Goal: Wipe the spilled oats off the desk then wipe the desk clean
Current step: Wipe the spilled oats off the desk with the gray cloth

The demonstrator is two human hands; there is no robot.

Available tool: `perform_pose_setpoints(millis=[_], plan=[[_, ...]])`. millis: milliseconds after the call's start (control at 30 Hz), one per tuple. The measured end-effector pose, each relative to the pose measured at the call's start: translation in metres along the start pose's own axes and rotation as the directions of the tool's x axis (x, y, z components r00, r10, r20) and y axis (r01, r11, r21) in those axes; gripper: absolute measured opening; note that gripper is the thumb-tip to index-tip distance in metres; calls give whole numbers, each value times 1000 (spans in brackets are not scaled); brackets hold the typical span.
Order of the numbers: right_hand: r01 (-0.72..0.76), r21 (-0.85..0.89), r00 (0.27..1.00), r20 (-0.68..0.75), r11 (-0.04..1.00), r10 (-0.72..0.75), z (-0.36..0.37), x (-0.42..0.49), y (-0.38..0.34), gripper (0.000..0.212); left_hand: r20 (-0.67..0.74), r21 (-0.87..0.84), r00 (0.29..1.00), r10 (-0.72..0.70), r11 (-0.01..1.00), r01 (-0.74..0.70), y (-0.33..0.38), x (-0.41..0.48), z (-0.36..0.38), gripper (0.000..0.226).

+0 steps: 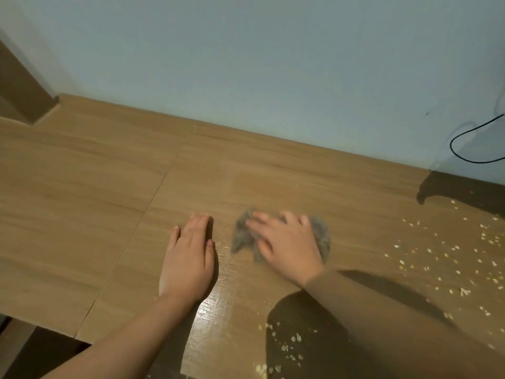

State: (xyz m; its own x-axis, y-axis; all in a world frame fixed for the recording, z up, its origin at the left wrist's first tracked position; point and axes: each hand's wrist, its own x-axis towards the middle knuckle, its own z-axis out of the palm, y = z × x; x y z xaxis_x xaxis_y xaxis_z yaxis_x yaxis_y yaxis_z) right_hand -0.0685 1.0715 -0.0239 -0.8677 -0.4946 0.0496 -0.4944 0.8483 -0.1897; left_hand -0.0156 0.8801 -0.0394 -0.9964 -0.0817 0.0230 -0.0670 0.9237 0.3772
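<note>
A grey cloth [241,236] lies on the wooden desk [82,187] near its middle. My right hand [287,244] presses on the cloth with fingers spread; the hand and cloth are blurred. Just left of the cloth, my left hand [190,258] rests flat on the bare desk, fingers straight and together. Spilled oats [437,255] are scattered over the right part of the desk. More oat flakes [287,346] lie by the front edge, below my right forearm.
A pale wall runs along the desk's back edge. A black cable [464,138] loops down the wall at the far right. A wooden panel [19,88] stands at the back left. A seam [153,201] crosses the desktop. The front edge drops off at the lower left.
</note>
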Motion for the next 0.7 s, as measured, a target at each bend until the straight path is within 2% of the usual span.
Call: perform_pose_setpoints(millis=[100, 167, 200, 233, 267, 300, 333, 367, 433, 533, 633, 700], plan=[[262, 79, 964, 16, 962, -264, 0, -59, -7, 37, -2, 61, 1000, 20, 998, -20, 1, 0, -1, 60], [366, 50, 931, -7, 929, -366, 0, -75, 3, 34, 35, 144, 999, 38, 989, -43, 1, 0, 0, 63], [324, 38, 946, -42, 945, -323, -5, -70, 12, 33, 47, 178, 998, 47, 982, -55, 1, -1, 1, 65], [202, 63, 977, -86, 977, -196, -10, -60, 21, 31, 59, 195, 997, 52, 979, -63, 2, -3, 1, 65], [12, 92, 992, -125, 996, -1, -15, -47, 32, 32, 71, 204, 996, 59, 976, -73, 4, -6, 2, 66], [-170, 99, 975, -124, 980, 182, -20, -34, 43, 35, 86, 214, 994, 65, 973, -82, 7, -11, 3, 66], [-301, 68, 949, -81, 951, 306, -21, -28, 52, 38, 99, 220, 992, 79, 970, -100, 11, -19, 5, 66], [-342, 7, 938, -52, 940, 342, -18, -29, 53, 39, 114, 223, 990, 87, 968, -111, 15, -31, 6, 66], [-291, 8, 957, -23, 957, 291, -11, -45, 41, 38, 147, 216, 982, 117, 965, -147, 21, -52, 7, 66], [-46, 55, 999, 18, 997, 45, -9, -100, 0, 36, 206, 278, 971, 122, 944, -177, 22, -85, 5, 69], [135, 165, 986, 70, 977, -149, -14, -133, -13, 33, 226, 312, 971, 74, 939, -145, 31, -104, 2, 83], [117, 233, 993, -11, 965, -118, -23, -135, -3, 29, 220, 265, 973, 65, 956, -124, 31, -110, 7, 92]])
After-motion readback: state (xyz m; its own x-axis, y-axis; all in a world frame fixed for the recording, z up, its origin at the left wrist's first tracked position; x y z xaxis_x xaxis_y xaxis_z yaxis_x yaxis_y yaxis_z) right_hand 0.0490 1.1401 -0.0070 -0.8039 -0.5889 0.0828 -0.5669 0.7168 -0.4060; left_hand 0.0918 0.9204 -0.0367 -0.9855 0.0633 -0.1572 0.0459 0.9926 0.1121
